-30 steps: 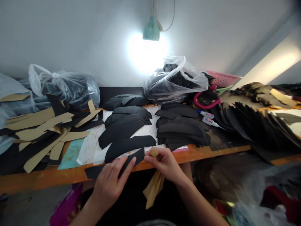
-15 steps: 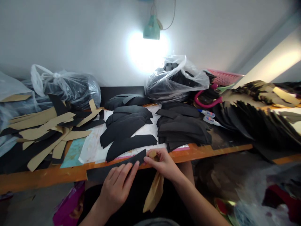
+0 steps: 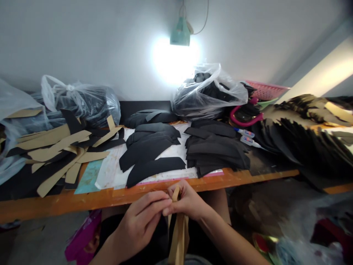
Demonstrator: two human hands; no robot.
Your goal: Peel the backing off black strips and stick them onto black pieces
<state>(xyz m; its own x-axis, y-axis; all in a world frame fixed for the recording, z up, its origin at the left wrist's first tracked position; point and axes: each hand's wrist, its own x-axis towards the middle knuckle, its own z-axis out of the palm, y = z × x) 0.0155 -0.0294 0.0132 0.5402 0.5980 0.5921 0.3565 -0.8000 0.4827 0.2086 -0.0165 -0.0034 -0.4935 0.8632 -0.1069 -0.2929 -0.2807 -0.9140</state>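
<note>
Between my hands, tan-and-black strips [image 3: 178, 239] hang down edge-on over my lap, their tan sides mostly showing. My right hand [image 3: 187, 202] is closed round their upper end, which sticks up between thumb and fingers. My left hand [image 3: 145, 215] is closed too, its fingertips pinched at the left of that end and touching my right fingertips; the exact grip is partly hidden. Just beyond my hands, black curved pieces [image 3: 156, 170] lie on white paper. A stack of similar black pieces [image 3: 217, 152] lies to their right.
Loose tan and black strips [image 3: 59, 147] are heaped at the left. Clear plastic bags [image 3: 82, 101] of dark pieces stand at the back. Two small glue tubes [image 3: 249, 141] lie beside fanned black pieces [image 3: 309, 140]. A lamp [image 3: 180, 33] hangs above the orange table edge [image 3: 116, 198].
The black strip that lay lengthwise at the table edge under my left hand has turned to hang down between my hands. My left hand has moved right, to my right fingertips.
</note>
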